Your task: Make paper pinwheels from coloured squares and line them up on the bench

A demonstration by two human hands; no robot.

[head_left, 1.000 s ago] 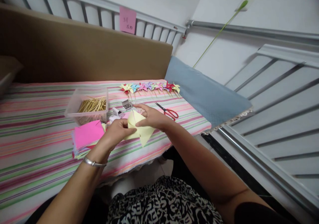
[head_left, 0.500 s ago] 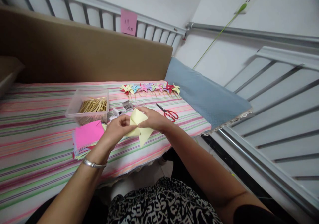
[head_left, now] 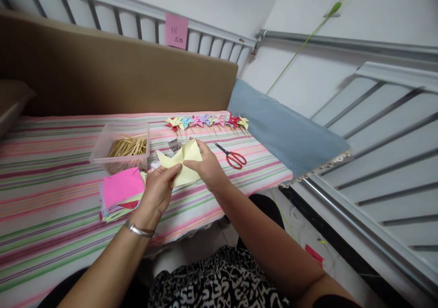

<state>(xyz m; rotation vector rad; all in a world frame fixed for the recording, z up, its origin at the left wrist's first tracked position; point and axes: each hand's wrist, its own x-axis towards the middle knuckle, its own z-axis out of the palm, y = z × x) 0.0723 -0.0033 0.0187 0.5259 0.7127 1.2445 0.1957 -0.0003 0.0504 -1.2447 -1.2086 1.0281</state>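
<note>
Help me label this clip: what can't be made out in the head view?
Head view throughout.
- Pink note: writing too small to read.
- Yellow paper: lower edge and folds covered by the left hand and right hand holding it.
- Small box: partly behind the paper, contents too small.
- Pinwheels: they overlap, so the count is unclear.

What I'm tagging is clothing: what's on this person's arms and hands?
No gloves on left hand or right hand. A thin silver bangle circles the left wrist. Forearms are uncovered; what looks like a dark sleeve starts high on the right arm.
</note>
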